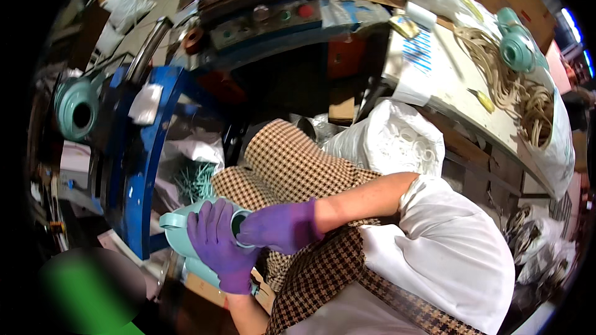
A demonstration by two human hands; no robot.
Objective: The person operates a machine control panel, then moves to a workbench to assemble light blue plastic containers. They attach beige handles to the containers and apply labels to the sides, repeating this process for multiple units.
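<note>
A teal hollow plastic part (180, 231) with a loop like a handle at one end lies across my lap area. My left hand (218, 242), in a purple glove, is wrapped over its body, the fingers pressed together. Also gloved in purple, my right hand (279, 226) is closed, with its fingertips at the part's dark round opening. Those fingertips are partly hidden inside the rim, so what they grip cannot be made out. Just below my left hand shows another teal plastic piece (202, 271).
A blue metal frame (144, 167) stands at the left, near a bag of teal scraps (197, 180). Ahead is a white sack of pale rings (403, 142). The right-hand table (456, 96) bears coiled cords (490, 56), a yellow-handled tool (482, 100) and teal parts (517, 49).
</note>
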